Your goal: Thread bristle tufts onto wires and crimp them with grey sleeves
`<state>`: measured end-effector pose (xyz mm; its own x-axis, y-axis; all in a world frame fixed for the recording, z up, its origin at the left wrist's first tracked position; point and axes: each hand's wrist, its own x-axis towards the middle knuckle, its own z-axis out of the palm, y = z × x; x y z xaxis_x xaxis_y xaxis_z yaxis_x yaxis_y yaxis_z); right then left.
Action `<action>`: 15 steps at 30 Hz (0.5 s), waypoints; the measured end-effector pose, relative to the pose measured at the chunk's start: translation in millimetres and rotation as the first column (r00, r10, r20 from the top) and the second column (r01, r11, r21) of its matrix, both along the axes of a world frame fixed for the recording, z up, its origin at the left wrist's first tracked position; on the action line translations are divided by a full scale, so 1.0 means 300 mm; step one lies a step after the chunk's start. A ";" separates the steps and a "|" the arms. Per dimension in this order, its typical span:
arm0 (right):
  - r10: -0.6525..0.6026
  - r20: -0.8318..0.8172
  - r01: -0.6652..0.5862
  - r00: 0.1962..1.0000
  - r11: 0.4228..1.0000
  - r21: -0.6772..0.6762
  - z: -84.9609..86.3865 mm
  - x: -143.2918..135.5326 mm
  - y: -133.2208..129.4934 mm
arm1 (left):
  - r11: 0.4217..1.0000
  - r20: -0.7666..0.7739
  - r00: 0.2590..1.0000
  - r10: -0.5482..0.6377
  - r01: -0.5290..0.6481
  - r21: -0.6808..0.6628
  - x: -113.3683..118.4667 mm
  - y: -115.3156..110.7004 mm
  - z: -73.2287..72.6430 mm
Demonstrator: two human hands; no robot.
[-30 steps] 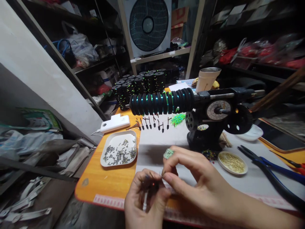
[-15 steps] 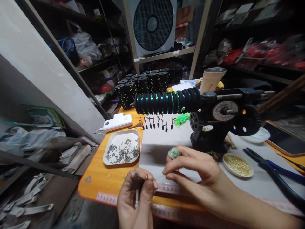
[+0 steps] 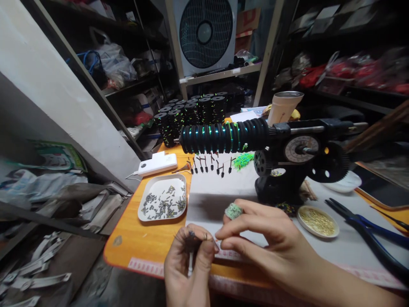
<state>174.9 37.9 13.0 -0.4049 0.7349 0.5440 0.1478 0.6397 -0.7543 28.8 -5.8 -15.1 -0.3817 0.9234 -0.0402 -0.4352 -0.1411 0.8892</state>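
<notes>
My left hand (image 3: 193,264) is closed low at the front of the table. A thin white stick (image 3: 190,263) shows inside its curled fingers, and dark wiry strands (image 3: 191,239) stick out above the thumb. My right hand (image 3: 271,243) reaches in from the right. Its thumb and index finger are drawn together in a pinch close by the left thumb tip; whatever lies between them is too small to make out. A rough green wrap (image 3: 233,211) covers the tip of one right finger.
Behind the hands stands a black winding device (image 3: 223,135) with small weights (image 3: 211,166) hanging below. A tray of small grey pieces (image 3: 143,212) lies left; a dish of gold bits (image 3: 300,221) and blue-handled pliers (image 3: 358,226) lie right. Black spools (image 3: 191,111) stand behind.
My left hand has shifted slightly right, so its fingertips are nearer my right hand's pinch. The orange speck at the left fingertips no longer shows clearly. My right hand has moved only slightly.
</notes>
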 end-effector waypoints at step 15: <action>-0.088 0.102 0.072 0.991 0.986 0.152 0.004 0.025 0.018 | 0.973 -0.156 0.962 0.223 -0.211 0.091 -0.080 0.035 -0.017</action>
